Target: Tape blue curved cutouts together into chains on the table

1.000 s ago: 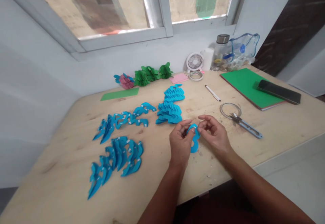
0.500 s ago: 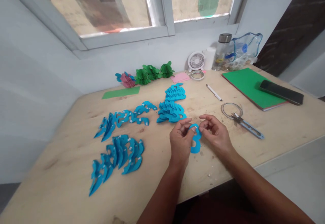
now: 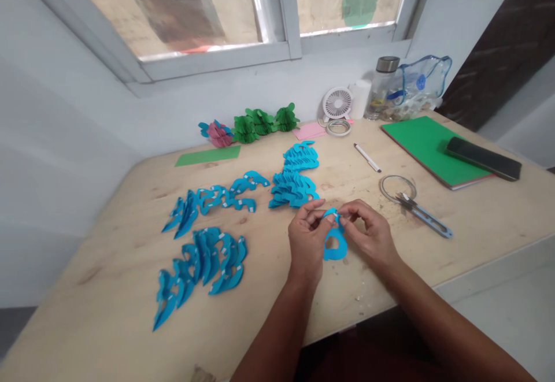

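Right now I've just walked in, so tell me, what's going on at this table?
A person's left hand holds a small blue paper cutout above the wooden table, and the right hand has its fingers at the upper end. More blue pieces, some with white patches, lie to the left. Another blue bunch sits just beyond the hands. Snips lie by a ring at right.

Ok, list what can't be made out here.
Head view throughout:
Blue cutout: partly hidden by the left hand and right hand.
Green folder: partly covered by the black object.
Window coverings: print too blurred.
Clear bag: contents too small and blurred.
Left forearm: cut by bottom edge.
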Action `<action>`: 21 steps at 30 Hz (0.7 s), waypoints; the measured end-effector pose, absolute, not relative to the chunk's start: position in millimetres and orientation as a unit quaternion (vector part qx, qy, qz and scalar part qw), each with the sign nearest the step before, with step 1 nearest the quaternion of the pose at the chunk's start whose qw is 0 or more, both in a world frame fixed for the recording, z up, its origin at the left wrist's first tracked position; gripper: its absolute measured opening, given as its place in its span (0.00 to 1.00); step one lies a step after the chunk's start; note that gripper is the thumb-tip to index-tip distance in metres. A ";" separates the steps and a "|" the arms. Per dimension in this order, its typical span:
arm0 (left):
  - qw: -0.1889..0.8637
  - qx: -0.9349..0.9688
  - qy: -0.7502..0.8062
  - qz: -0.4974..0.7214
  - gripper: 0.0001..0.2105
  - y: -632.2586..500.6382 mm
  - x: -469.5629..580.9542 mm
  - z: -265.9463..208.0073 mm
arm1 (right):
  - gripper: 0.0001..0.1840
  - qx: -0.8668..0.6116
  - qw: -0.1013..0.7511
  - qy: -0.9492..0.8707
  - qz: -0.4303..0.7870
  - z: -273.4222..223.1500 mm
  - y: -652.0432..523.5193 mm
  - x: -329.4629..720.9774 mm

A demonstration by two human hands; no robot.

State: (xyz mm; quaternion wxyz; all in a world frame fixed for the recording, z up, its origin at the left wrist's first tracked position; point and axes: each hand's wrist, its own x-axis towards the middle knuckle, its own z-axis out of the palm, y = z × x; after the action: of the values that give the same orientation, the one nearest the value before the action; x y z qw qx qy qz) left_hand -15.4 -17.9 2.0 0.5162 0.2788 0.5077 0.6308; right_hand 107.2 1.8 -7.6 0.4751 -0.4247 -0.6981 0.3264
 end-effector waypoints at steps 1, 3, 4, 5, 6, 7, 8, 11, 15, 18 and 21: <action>0.516 0.279 0.508 0.630 0.18 -17.8 -15.2 2.3 | 0.05 -0.425 0.475 -0.700 0.323 -7.8 1.7 107.1; 0.511 0.280 0.513 0.630 0.18 -17.5 -14.8 2.6 | 0.05 -0.424 0.478 -0.702 0.316 -8.5 1.6 107.0; 0.506 0.280 0.517 0.631 0.18 -17.4 -14.5 2.6 | 0.05 -0.424 0.480 -0.701 0.314 -8.8 1.6 107.0; 0.501 0.280 0.521 0.631 0.18 -17.4 -14.4 2.4 | 0.04 -0.424 0.482 -0.700 0.313 -8.9 1.6 107.0; 0.497 0.282 0.525 0.631 0.19 -17.4 -14.3 2.0 | 0.04 -0.424 0.483 -0.699 0.313 -8.9 1.5 107.0; 0.492 0.286 0.529 0.629 0.19 -17.7 -14.3 1.6 | 0.04 -0.425 0.483 -0.698 0.313 -8.8 1.3 106.9; 0.488 0.292 0.533 0.627 0.20 -18.1 -14.3 1.1 | 0.04 -0.426 0.483 -0.698 0.314 -8.6 1.2 106.9; 0.472 0.320 0.540 0.619 0.21 -19.7 -14.6 -0.9 | 0.04 -0.428 0.484 -0.695 0.314 -7.8 0.8 106.6; 0.432 0.357 0.554 0.617 0.19 -21.1 -14.7 -3.7 | 0.04 -0.429 0.490 -0.691 0.315 -7.5 0.9 106.3; 0.395 0.380 0.568 0.614 0.17 -21.3 -14.7 -5.4 | 0.04 -0.426 0.491 -0.692 0.314 -8.1 1.2 106.3; 0.360 0.406 0.578 0.609 0.16 -21.5 -14.6 -6.5 | 0.05 -0.427 0.491 -0.690 0.318 -8.5 1.3 106.3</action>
State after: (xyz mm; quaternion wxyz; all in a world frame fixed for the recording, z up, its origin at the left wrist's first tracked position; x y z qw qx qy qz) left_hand -14.6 -21.5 -6.5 0.3603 0.4063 0.5780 0.6091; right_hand 106.3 1.3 -8.5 0.4910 -0.4270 -0.6896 0.3179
